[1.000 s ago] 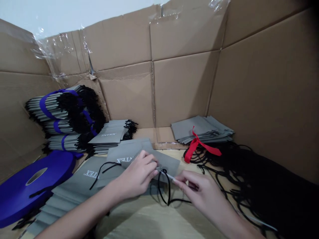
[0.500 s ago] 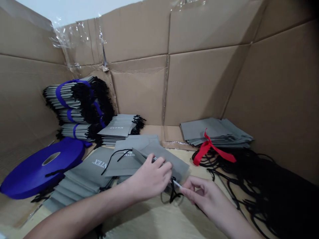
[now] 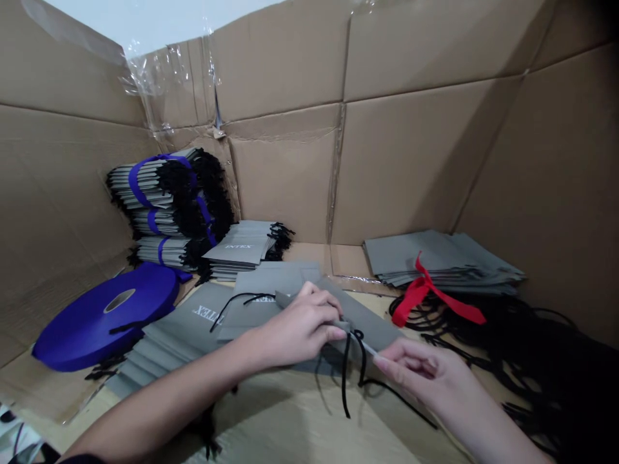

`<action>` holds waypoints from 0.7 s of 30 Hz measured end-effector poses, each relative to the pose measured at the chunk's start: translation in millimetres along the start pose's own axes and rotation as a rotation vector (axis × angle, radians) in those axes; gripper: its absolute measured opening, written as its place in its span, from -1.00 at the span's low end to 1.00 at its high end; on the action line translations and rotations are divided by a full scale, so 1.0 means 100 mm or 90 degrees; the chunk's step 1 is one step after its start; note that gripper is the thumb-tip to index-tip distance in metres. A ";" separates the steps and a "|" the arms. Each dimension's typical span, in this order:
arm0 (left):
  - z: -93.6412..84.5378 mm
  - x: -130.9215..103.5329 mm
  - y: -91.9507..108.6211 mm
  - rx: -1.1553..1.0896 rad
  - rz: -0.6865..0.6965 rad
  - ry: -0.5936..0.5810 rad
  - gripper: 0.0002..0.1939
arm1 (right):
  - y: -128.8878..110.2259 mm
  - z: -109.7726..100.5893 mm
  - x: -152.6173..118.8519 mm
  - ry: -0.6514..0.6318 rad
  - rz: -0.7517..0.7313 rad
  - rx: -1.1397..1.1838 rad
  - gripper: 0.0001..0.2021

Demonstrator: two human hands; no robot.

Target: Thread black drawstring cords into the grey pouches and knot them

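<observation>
My left hand (image 3: 309, 325) pinches the edge of a grey fabric drawstring pouch (image 3: 284, 299), its fingers closed over the fabric. A thin pale rod (image 3: 368, 349) sticks out of the pouch's edge. My right hand (image 3: 416, 364) grips the rod's other end between thumb and fingers. Black cord (image 3: 345, 380) hangs in loose ends at the rod, between my hands. Another black cord end (image 3: 236, 298) curls out on the pouch's left side. Under my hands lie more grey pouches (image 3: 271, 274), some with white lettering.
Blue-strapped pouch bundles (image 3: 149, 222) stand at the back left, behind a blue ribbon roll (image 3: 87, 322). Beside them is a loose pouch stack (image 3: 236, 248). Grey fabric pieces (image 3: 425, 254), a red ribbon (image 3: 420, 293) and black cords (image 3: 546, 361) lie right. Cardboard walls (image 3: 285, 154) surround the table.
The view has shifted slightly left. More black cord now hangs below the pouch's edge, and its ends reach lower and further right. Both hands keep their hold.
</observation>
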State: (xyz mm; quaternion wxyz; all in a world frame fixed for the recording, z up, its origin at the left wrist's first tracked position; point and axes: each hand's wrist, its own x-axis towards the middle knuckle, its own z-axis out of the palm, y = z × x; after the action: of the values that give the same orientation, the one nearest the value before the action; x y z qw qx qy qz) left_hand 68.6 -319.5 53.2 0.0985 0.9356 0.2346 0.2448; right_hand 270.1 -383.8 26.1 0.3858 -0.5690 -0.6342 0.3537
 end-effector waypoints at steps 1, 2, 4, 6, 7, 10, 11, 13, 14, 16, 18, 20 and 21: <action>0.01 0.00 0.01 0.008 0.005 -0.005 -0.82 | 0.01 0.00 0.00 0.001 -0.003 -0.011 -0.65; 0.03 -0.01 0.02 0.024 0.009 -0.009 -0.82 | 0.03 0.01 0.01 0.001 -0.008 -0.024 -0.65; 0.07 -0.02 0.04 0.074 0.011 -0.015 -0.84 | 0.07 0.02 0.00 -0.003 -0.034 -0.062 -0.67; 0.12 -0.03 0.06 0.137 0.015 -0.026 -0.85 | 0.12 0.04 -0.02 0.006 -0.085 -0.125 -0.68; 0.14 -0.03 0.06 0.169 0.022 -0.031 -0.84 | 0.14 0.05 -0.04 0.016 -0.119 -0.163 -0.69; 0.21 -0.04 0.04 0.271 0.061 -0.047 -0.80 | 0.20 0.06 -0.09 0.053 -0.229 -0.256 -0.71; 0.22 -0.04 0.03 0.310 0.076 -0.050 -0.78 | 0.21 0.07 -0.10 0.061 -0.257 -0.270 -0.72; 0.24 -0.05 0.03 0.381 0.105 -0.053 -0.76 | 0.21 0.09 -0.12 0.066 -0.278 -0.275 -0.73; 0.25 -0.05 0.04 0.405 0.117 -0.053 -0.74 | 0.20 0.10 -0.12 0.061 -0.268 -0.269 -0.74; 0.29 -0.06 0.07 0.421 0.140 -0.052 -0.73 | 0.17 0.13 -0.12 0.027 -0.211 -0.241 -0.74; 0.34 -0.06 0.11 0.414 0.166 -0.053 -0.72 | 0.14 0.16 -0.10 -0.024 -0.141 -0.195 -0.74; 0.38 -0.05 0.14 0.399 0.172 -0.068 -0.75 | 0.12 0.18 -0.08 -0.064 -0.095 -0.159 -0.74; 0.38 -0.05 0.15 0.388 0.162 -0.083 -0.78 | 0.12 0.18 -0.07 -0.073 -0.087 -0.158 -0.74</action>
State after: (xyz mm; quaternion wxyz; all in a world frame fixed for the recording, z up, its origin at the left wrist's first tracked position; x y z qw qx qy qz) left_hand 89.8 -337.2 22.8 -0.2024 0.9575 0.1714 0.1137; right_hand 259.6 -389.6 6.9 0.2988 -0.5464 -0.7314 0.2778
